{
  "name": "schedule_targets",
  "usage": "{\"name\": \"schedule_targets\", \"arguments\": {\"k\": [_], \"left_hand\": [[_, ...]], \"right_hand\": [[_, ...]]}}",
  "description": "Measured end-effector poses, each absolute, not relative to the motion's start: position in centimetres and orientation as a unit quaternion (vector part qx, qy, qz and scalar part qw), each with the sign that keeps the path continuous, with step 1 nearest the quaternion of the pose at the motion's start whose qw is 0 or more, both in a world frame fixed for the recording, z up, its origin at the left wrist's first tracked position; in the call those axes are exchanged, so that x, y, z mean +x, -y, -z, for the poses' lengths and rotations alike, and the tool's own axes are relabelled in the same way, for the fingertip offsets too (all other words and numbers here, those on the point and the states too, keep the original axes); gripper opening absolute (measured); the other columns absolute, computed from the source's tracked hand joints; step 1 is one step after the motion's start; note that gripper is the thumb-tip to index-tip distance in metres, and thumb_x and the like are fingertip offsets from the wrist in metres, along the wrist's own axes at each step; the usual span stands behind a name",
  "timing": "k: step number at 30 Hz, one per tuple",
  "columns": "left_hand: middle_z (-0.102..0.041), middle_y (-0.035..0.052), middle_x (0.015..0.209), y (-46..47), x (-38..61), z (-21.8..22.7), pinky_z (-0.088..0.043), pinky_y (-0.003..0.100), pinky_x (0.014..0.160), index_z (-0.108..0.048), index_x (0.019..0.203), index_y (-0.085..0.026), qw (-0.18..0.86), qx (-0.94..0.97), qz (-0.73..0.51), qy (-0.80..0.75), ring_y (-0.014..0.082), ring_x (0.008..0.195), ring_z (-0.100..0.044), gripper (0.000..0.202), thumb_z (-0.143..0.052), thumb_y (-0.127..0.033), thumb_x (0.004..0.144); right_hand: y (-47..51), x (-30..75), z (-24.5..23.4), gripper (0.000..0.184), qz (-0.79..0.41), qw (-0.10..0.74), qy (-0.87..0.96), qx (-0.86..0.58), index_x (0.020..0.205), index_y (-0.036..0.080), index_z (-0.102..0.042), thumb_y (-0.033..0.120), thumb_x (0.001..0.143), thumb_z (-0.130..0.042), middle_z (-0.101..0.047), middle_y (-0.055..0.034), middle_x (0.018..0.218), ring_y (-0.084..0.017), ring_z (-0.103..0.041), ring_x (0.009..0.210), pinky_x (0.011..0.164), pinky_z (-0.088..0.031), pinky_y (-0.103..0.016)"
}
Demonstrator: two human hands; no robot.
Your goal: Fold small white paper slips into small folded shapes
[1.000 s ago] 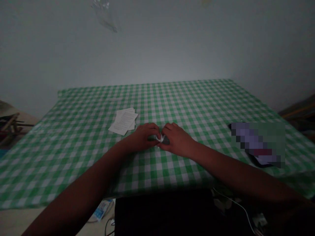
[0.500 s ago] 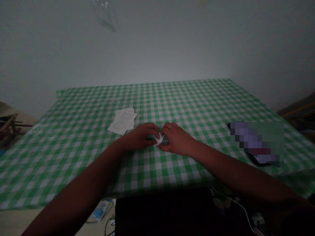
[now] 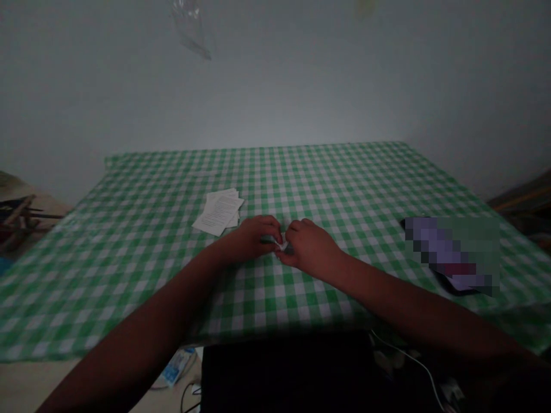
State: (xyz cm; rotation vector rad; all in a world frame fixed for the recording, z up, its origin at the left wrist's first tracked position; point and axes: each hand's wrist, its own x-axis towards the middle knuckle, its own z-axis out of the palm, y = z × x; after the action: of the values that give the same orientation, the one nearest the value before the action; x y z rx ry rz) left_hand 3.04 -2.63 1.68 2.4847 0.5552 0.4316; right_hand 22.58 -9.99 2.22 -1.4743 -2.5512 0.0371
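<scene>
A small folded piece of white paper [image 3: 282,245] is pinched between my two hands, just above the checked tablecloth. My left hand [image 3: 257,238] grips its left side with thumb and fingertips. From the right, my right hand [image 3: 309,245] closes on the other side, its fingers curled and its thumb below. Most of the paper is hidden by the fingers, so its exact shape cannot be made out. Up and to the left of my left hand lies a loose, fanned stack of printed paper sheets [image 3: 218,212].
A green and white checked tablecloth [image 3: 318,178] covers the table, which stands against a pale wall [image 3: 284,86]. To the right lies a dark-edged, pixelated flat object [image 3: 447,258]. A white cable [image 3: 413,355] hangs below the table edge, and a blue packet [image 3: 176,367] is on the floor.
The fingers have drawn closer together around the white paper, and less of it shows. The whole view has shifted slightly; the stack and the pixelated object have stayed in place.
</scene>
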Motion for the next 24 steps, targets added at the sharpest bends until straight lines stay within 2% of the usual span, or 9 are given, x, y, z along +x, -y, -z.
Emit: {"name": "schedule_targets", "arguments": {"k": [10,16,20,24], "left_hand": [[-0.063,0.0052,0.102,2.0,3.0,-1.4,-0.048,0.032,0.091,-0.070,0.092,-0.019,0.308,0.921,-0.164,-0.176,0.0155,0.097,-0.061,0.010,-0.060,-0.023,0.093],[-0.062,0.0066,0.111,2.2,2.6,-2.0,-0.047,0.036,0.097,-0.069,0.103,-0.021,0.304,0.928,-0.150,-0.154,0.0183,0.105,-0.060,0.017,-0.061,-0.019,0.089],[-0.062,0.0067,0.113,2.5,2.6,-2.2,-0.046,0.037,0.099,-0.069,0.104,-0.021,0.287,0.932,-0.146,-0.167,0.0200,0.108,-0.059,0.020,-0.068,-0.020,0.084],[-0.062,0.0057,0.112,2.9,2.8,-2.1,-0.045,0.037,0.098,-0.068,0.102,-0.021,0.268,0.935,-0.142,-0.186,0.0195,0.106,-0.059,0.019,-0.068,-0.022,0.083]], "right_hand": [[9.7,22.3,-2.9,0.031,-0.007,0.071,0.847,-0.526,0.093,0.014,-0.072,0.043,0.091,-0.060,-0.068,-0.0127,0.092,-0.027,-0.060,0.087,0.078,-0.048,-0.041],[9.9,22.6,-2.7,0.036,-0.020,0.078,0.852,-0.516,0.094,0.015,-0.072,0.049,0.090,-0.060,-0.068,-0.0121,0.093,-0.027,-0.060,0.090,0.083,-0.048,-0.040],[9.9,22.9,-3.0,0.031,-0.033,0.088,0.862,-0.499,0.095,0.015,-0.072,0.045,0.089,-0.063,-0.068,-0.0111,0.092,-0.026,-0.060,0.091,0.085,-0.048,-0.040],[9.3,23.9,-2.9,0.024,-0.069,0.109,0.864,-0.486,0.090,0.015,-0.071,0.037,0.091,-0.061,-0.067,-0.0095,0.091,-0.024,-0.060,0.092,0.080,-0.048,-0.035]]}}
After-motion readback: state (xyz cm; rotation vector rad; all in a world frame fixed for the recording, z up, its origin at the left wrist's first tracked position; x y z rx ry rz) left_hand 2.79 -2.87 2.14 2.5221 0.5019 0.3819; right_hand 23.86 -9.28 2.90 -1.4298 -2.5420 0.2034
